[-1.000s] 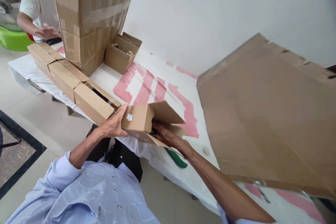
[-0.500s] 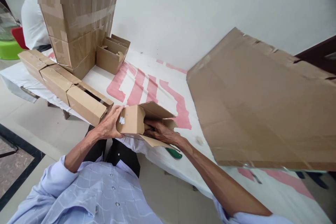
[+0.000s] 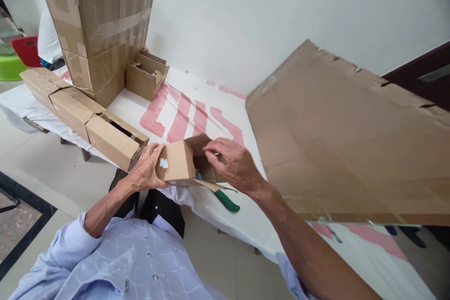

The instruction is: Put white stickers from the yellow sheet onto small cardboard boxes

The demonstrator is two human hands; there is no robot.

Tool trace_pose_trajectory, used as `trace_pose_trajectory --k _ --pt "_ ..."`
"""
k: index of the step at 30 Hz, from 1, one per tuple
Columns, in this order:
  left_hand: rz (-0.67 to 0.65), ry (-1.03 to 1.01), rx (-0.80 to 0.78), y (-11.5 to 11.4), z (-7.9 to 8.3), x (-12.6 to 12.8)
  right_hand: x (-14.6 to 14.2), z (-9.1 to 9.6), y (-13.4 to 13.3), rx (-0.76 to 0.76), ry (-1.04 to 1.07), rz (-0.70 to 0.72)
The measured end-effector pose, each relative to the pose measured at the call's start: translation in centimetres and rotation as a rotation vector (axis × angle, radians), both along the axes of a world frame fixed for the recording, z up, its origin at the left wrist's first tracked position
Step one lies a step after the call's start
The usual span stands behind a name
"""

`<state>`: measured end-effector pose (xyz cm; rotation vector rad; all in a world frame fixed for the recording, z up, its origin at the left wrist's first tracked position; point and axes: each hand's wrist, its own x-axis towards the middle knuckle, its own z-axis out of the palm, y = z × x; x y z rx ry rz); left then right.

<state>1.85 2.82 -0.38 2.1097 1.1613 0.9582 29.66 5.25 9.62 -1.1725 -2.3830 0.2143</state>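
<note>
A small cardboard box [image 3: 177,161] with a white label lies near the table's front edge, its right end open with flaps spread. My left hand [image 3: 149,166] is closed around the box's left end. Over the open end is my right hand [image 3: 235,161], fingers curled and fingertips close together beside a raised flap [image 3: 198,140]; whether anything is between them I cannot make out. Partly under the lower flap lies a green, handle-like thing [image 3: 228,201]; its other end is hidden. A row of long closed cartons [image 3: 108,136] lies just left of my left hand.
Taped large boxes [image 3: 101,42] stand stacked at the back left, with an open carton [image 3: 146,75] beside them. Behind the stack sits a person [image 3: 49,37]. A big cardboard sheet [image 3: 337,140] slopes over the right side of the cloth-covered table [image 3: 186,79].
My right hand has come up out of the box's open end and now hovers over it. More of the green thing shows. My left hand keeps its hold on the box.
</note>
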Motion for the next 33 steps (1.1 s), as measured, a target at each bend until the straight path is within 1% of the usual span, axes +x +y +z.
trace_pose_trajectory --k 1,2,4,6,8,11,19,23,33 --pt "0.018 0.005 0.009 -0.3 0.1 0.4 -1.0 1.0 -0.6 0.116 0.000 0.038" --pt "0.038 0.006 0.019 -0.5 0.2 0.9 -2.1 1.9 -1.2 0.190 -0.031 0.089" --pt "0.077 0.005 0.036 -1.0 0.3 1.7 -4.2 2.8 -2.1 0.234 -0.177 0.187" --pt "0.107 0.003 0.044 -1.4 0.4 2.4 -5.8 2.7 -2.6 0.229 -0.369 0.218" --pt "0.121 0.008 0.045 -1.7 0.5 2.9 -6.5 2.1 -2.5 0.231 -0.517 0.201" --pt "0.131 0.009 0.046 -1.9 0.5 3.3 -6.5 1.5 -2.2 0.233 -0.617 0.187" --pt "0.148 0.017 0.045 -2.4 0.5 4.1 -6.4 1.9 -2.7 0.250 -0.710 0.184" --pt "0.154 0.012 0.049 -2.7 0.6 4.3 -6.6 1.6 -2.8 0.262 -0.705 0.179" --pt "0.160 0.023 0.069 -2.8 0.8 4.5 -6.6 1.4 -2.7 0.225 -0.692 0.191"
